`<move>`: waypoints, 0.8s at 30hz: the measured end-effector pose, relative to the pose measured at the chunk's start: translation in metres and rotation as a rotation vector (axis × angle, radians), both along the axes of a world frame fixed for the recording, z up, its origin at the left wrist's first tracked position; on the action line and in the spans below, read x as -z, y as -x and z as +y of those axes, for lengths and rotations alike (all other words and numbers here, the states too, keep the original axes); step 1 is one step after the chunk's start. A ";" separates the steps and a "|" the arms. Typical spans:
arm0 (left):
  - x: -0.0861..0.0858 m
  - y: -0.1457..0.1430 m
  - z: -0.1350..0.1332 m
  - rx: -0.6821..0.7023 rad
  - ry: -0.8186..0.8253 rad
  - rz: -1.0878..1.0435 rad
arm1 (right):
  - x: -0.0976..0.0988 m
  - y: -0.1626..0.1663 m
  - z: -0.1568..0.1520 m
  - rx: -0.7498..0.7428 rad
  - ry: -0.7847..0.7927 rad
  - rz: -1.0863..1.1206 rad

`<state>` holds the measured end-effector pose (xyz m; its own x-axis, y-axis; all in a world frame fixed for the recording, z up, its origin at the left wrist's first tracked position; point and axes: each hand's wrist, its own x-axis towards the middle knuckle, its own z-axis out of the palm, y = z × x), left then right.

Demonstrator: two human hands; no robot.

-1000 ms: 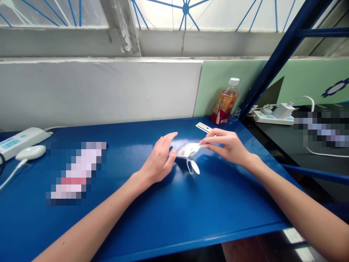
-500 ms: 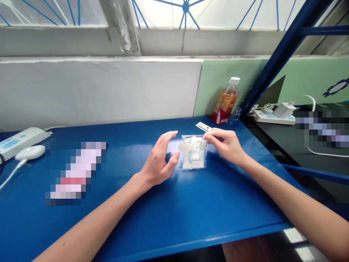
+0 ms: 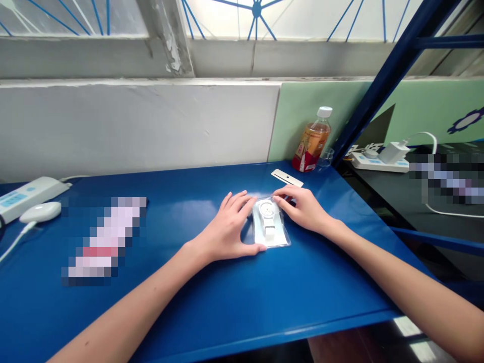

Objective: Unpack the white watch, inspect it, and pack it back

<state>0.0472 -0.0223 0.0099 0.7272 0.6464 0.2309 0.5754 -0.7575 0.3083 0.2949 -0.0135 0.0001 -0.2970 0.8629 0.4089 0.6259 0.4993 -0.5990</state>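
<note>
On the blue desk lies a clear plastic bag point(image 3: 282, 237) with a white wristwatch point(image 3: 267, 209) inside, its round dial toward the far end and its strap toward me. My left hand point(image 3: 227, 229) spans the bag's left side with fingers spread, the thumb on the near edge and the fingertips by the far left corner. My right hand point(image 3: 302, 206) is closed, pinching the bag's far right corner between thumb and fingers. Just behind the right hand lies a flat white strip point(image 3: 286, 177) with a dark slot.
A drink bottle point(image 3: 312, 143) with a white cap stands by the back wall, beside a small clear cup point(image 3: 325, 159). To the left are a blurred-out flat object point(image 3: 106, 239), a white mouse-like device point(image 3: 40, 212) and a power strip point(image 3: 32, 194). A blue post point(image 3: 397, 80) rises at right.
The bag has come down flat onto the desk and slightly toward me. My left hand has moved right onto its edge; my right hand has shifted left, and more of the white strip shows.
</note>
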 end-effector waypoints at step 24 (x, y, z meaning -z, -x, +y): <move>0.007 0.004 0.005 0.033 0.058 -0.006 | -0.016 -0.018 -0.009 -0.339 0.209 -0.423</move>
